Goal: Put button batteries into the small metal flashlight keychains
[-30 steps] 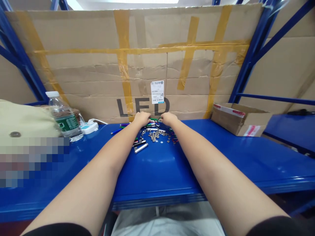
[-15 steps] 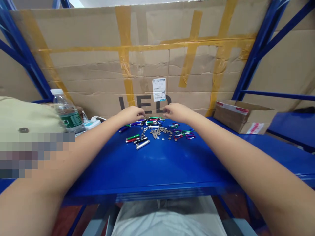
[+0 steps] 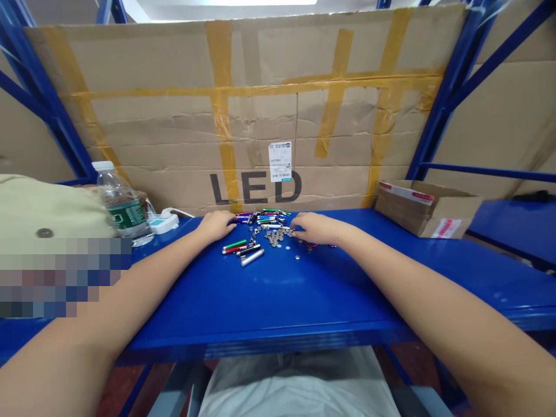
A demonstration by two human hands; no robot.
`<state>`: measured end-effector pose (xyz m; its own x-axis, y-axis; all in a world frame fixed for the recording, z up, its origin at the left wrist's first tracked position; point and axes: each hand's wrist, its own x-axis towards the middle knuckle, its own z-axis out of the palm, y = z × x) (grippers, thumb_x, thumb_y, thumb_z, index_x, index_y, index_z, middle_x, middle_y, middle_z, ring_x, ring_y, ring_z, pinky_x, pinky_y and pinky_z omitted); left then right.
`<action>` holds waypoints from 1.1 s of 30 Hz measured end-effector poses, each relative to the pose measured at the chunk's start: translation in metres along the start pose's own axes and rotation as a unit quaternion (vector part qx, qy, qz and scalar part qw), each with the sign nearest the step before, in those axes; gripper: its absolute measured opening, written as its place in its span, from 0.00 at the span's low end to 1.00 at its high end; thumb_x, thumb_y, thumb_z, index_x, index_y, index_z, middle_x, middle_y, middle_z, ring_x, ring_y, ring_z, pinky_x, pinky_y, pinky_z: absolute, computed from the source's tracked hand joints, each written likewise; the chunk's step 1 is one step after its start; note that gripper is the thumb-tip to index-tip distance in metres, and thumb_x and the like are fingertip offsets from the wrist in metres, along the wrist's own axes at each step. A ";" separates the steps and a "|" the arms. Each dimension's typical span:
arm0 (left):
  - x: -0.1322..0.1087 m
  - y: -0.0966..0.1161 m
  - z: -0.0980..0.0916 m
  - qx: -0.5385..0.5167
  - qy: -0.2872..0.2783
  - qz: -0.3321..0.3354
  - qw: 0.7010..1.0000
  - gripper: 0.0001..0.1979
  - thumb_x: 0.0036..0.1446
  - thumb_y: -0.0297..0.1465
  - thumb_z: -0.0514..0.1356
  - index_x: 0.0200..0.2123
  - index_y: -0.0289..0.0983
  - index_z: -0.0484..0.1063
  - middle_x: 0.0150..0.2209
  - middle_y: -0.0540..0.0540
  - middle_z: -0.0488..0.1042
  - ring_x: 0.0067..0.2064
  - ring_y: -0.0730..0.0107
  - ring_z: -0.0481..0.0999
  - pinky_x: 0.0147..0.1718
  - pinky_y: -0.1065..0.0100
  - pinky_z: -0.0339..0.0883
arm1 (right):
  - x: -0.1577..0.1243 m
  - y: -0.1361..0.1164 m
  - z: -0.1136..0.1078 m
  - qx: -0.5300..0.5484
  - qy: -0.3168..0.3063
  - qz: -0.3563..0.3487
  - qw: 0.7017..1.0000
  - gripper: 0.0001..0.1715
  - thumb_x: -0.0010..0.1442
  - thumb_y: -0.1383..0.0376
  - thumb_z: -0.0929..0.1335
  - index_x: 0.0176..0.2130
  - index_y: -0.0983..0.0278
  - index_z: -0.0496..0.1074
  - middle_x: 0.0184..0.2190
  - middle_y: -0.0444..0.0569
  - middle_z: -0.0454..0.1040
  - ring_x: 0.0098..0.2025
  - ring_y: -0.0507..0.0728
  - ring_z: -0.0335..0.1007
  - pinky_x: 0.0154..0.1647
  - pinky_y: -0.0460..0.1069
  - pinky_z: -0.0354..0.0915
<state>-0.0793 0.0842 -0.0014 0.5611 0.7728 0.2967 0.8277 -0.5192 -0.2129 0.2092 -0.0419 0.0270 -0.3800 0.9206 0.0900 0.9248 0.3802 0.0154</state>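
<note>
My left hand point(image 3: 216, 226) rests low on the blue table, its fingers loosely stretched beside the blue tubes at the left end of a pile of small coloured metal tubes point(image 3: 267, 219). My right hand point(image 3: 316, 227) lies palm down with fingers apart, its fingertips at the right edge of a heap of small round silvery discs point(image 3: 275, 237). Under and behind it, coloured carabiner clips are mostly hidden. One loose disc point(image 3: 297, 257) sits nearer to me. In front of the pile lie several separate tubes: green point(image 3: 234, 245), black point(image 3: 248, 249) and silver point(image 3: 252, 258).
A large taped cardboard sheet point(image 3: 174, 150) stands behind the blue table point(image 3: 278, 301). To the left are a water bottle point(image 3: 125, 211), a white device point(image 3: 164, 222) and a pale cloth item point(image 3: 52, 202). A small open cardboard box point(image 3: 425, 208) sits at the right.
Both hands have come down to the table. The left has moved left, off the pile's far end; the right now covers most of the carabiner clips. One disc lies nearer to me.
</note>
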 end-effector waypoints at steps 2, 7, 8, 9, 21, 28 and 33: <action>0.000 0.002 0.003 0.014 -0.001 0.000 1.000 0.15 0.61 0.37 0.53 0.47 0.41 0.74 0.46 0.41 0.75 0.48 0.55 0.73 0.40 0.63 0.65 | -0.004 -0.002 -0.005 0.020 0.004 -0.012 1.000 0.15 0.61 0.60 0.64 0.43 0.63 0.75 0.44 0.54 0.76 0.42 0.59 0.72 0.38 0.50 0.63; 0.004 0.005 0.012 0.008 0.003 -0.017 1.000 0.15 0.61 0.36 0.53 0.45 0.39 0.74 0.45 0.39 0.75 0.47 0.54 0.73 0.39 0.61 0.66 | -0.014 -0.014 -0.015 0.081 -0.069 -0.025 0.994 0.14 0.57 0.56 0.68 0.38 0.63 0.76 0.34 0.49 0.78 0.31 0.54 0.72 0.30 0.48 0.61; 0.004 0.004 0.013 -0.005 0.001 -0.021 1.000 0.14 0.61 0.36 0.53 0.44 0.38 0.74 0.45 0.39 0.76 0.47 0.53 0.73 0.40 0.61 0.66 | -0.015 -0.017 -0.016 0.081 -0.085 -0.033 0.993 0.15 0.56 0.56 0.69 0.39 0.63 0.76 0.34 0.49 0.78 0.32 0.54 0.72 0.30 0.47 0.62; 0.004 0.004 0.014 -0.019 0.000 -0.023 1.000 0.13 0.61 0.35 0.53 0.43 0.39 0.74 0.45 0.40 0.76 0.47 0.53 0.73 0.41 0.60 0.66 | -0.016 -0.019 -0.017 0.076 -0.100 -0.039 0.991 0.15 0.55 0.56 0.70 0.39 0.63 0.76 0.35 0.49 0.78 0.33 0.55 0.73 0.31 0.47 0.62; -0.008 0.027 -0.025 -0.277 0.182 -0.003 0.944 0.14 0.59 0.35 0.57 0.46 0.37 0.74 0.45 0.42 0.75 0.45 0.63 0.75 0.48 0.60 0.69 | -0.018 -0.026 -0.016 0.054 -0.138 -0.042 0.988 0.13 0.53 0.70 0.69 0.40 0.65 0.79 0.40 0.49 0.79 0.39 0.55 0.74 0.37 0.47 0.64; -0.018 0.065 -0.022 -0.334 0.104 0.103 0.931 0.14 0.63 0.33 0.52 0.50 0.39 0.68 0.47 0.44 0.75 0.48 0.63 0.75 0.48 0.60 0.68 | -0.014 -0.024 -0.013 0.038 -0.135 -0.042 0.989 0.14 0.52 0.68 0.68 0.39 0.66 0.79 0.37 0.49 0.79 0.35 0.55 0.73 0.34 0.48 0.63; -0.020 0.077 -0.018 -0.294 0.111 0.152 0.937 0.18 0.65 0.30 0.46 0.57 0.38 0.61 0.52 0.41 0.71 0.54 0.62 0.70 0.54 0.58 0.63 | -0.017 -0.026 -0.016 0.029 -0.130 -0.039 0.990 0.10 0.51 0.68 0.68 0.34 0.66 0.79 0.34 0.49 0.79 0.33 0.55 0.72 0.33 0.48 0.63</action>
<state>-0.0269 0.0224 -0.0068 0.7060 0.4961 0.5054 0.4555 -0.8646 0.2122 0.1918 -0.0690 0.0406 -0.4504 0.8766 -0.1693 0.8921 0.4494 -0.0467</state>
